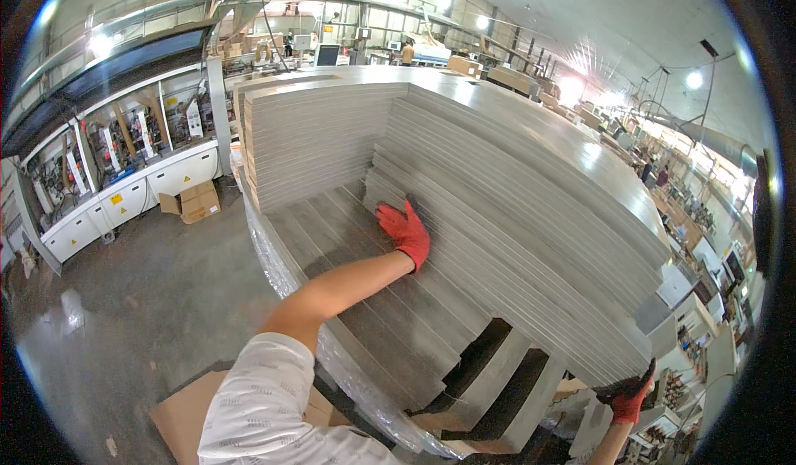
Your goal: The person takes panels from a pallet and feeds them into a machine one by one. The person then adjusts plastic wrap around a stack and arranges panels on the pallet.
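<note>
A tall stack of flat grey panels (514,241) fills the middle, its layered long edges facing me. My left hand (405,231), in a red glove with dark fingers, presses against those edges with its fingers spread. More grey panels (390,324) lie lower, below my left arm, their strips stepped out toward me. At the stack's near right corner, my right hand (628,399), gloved the same way, has its dark fingers curled round the lower panels. Part of its grip is hidden by the corner.
Clear plastic wrap (332,357) hangs along the stack's left side. A cardboard sheet (178,407) lies on the floor near my left arm. An opened cardboard box (197,203) stands before a long white machine (133,191). Further benches and goods stretch along the right.
</note>
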`<state>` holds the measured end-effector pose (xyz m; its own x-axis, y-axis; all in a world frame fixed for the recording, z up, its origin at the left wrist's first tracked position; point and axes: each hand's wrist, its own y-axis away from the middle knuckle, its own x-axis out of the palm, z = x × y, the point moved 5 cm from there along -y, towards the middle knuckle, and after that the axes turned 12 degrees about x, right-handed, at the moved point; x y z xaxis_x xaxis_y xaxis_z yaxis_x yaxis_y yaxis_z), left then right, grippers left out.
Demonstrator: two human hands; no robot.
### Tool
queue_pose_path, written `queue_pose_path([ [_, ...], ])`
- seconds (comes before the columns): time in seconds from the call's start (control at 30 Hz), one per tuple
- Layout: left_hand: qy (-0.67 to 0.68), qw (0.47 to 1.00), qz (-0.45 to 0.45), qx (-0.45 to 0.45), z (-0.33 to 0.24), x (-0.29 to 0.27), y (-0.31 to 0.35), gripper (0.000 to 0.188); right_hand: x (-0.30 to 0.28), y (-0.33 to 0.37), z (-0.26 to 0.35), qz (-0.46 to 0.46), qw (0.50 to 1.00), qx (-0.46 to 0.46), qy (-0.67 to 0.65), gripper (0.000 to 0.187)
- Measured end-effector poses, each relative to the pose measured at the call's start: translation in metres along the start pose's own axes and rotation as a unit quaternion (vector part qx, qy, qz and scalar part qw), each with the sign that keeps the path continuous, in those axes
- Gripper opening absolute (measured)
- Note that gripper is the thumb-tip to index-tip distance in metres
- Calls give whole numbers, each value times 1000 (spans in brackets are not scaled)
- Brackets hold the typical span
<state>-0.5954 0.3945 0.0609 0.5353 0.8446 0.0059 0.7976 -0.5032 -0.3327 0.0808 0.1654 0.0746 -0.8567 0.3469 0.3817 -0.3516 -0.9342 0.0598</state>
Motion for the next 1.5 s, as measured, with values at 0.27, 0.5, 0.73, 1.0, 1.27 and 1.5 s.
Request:
queue_pose_path([
  [0.27, -65, 997, -23, 30, 35, 42, -1, 80, -9, 7, -4, -43, 988, -136, 64, 59],
  [0.5, 131, 961, 219, -102, 41, -21, -31, 55, -11, 51, -11, -396, 890, -228, 7, 48],
  [0.73, 216, 870, 346, 278, -25, -270, -52, 32, 122, 233, -32, -485, 688, -495, 217, 46],
  [1.0, 291, 942, -6, 167, 137, -418, -140, 22, 318, 377, -152, -466, 744, -403, 259, 44],
  [1.27, 225, 909, 351, 3, 213, -472, -153, 19, 547, 358, -259, -335, 698, -430, 464, 44],
  [1.5, 197, 943, 268, -1, 230, -510, -217, 27, 645, 323, -293, -267, 698, -425, 511, 48],
])
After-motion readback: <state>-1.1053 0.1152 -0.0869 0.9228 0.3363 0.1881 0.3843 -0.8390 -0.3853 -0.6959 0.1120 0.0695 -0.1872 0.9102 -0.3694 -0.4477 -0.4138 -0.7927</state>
